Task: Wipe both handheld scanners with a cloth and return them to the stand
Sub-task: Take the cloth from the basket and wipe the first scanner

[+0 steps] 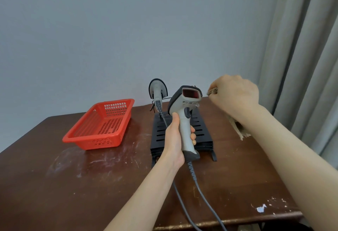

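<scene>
Your left hand (175,135) is wrapped around the grip of a grey and black handheld scanner (184,113), fingers curled tight on the handle, holding it upright above the black slotted metal stand (199,130) with its red scan window facing you. Its grey coiled cable (193,177) hangs from the base of the handle and runs toward you over the near table edge. Your right hand (234,93) is closed in a fist on a beige frayed cloth (237,128); one bunched bit shows at your knuckles just beside the scanner's head, and the loose end dangles below your wrist. You cannot tell whether cloth and scanner touch.

Behind the held scanner, a second grey handheld scanner (157,91) sits upright at the back left of the stand, partly hidden by the first. To the left of the stand, apart from it, an empty-looking red perforated plastic basket (102,124) rests on the scuffed dark brown wooden table (73,185). A grey curtain (307,47) hangs at the right, close to your right forearm.
</scene>
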{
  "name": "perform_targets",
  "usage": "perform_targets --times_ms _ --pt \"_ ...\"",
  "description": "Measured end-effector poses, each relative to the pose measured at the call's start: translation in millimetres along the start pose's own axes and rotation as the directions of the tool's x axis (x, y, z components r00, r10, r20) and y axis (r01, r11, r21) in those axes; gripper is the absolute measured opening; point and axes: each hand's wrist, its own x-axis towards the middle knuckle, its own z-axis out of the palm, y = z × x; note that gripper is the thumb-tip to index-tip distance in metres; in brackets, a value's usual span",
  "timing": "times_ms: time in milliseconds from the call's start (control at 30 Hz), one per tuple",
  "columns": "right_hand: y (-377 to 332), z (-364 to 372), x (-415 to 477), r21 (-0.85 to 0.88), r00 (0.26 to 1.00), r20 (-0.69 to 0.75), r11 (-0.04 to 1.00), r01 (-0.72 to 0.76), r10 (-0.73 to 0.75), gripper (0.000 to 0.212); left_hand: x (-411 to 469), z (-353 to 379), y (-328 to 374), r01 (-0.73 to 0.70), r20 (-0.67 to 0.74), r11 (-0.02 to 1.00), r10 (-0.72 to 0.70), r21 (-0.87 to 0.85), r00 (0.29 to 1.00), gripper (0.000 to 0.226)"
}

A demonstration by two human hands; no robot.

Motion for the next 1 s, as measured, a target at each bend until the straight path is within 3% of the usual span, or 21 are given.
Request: perform_targets --times_ms 67,200,467,733,1000 --pt "7 -1 -1 0.097 0.997 -0.065 0.995 -0.037 0.043 0.022 0 0 0 0.004 0.013 1.000 -0.004 -0.008 1.000 0.050" --pt "4 -1 -5 0.297 0.992 -0.114 0.951 0.087 -0.056 0.022 -1 2 0 0.004 0.021 1.000 -0.004 -0.001 1.000 0.049" --pt "-2 17 -8 0.118 0.972 -0.153 0.973 0.199 -0.180 0.031 -2 5 1 0.010 0.030 1.000 -0.010 -0.001 1.000 0.049" --pt "-5 14 -6 -0.079 0.987 -0.070 0.988 0.136 -0.142 0.029 0 4 -3 -0.048 -0.020 0.995 0.050 0.082 0.999 0.049" --pt "-3 7 -1 -0.127 0.983 0.026 0.975 0.184 -0.182 0.024 -2 5 -4 -0.088 -0.021 0.989 0.091 0.121 0.996 0.043"
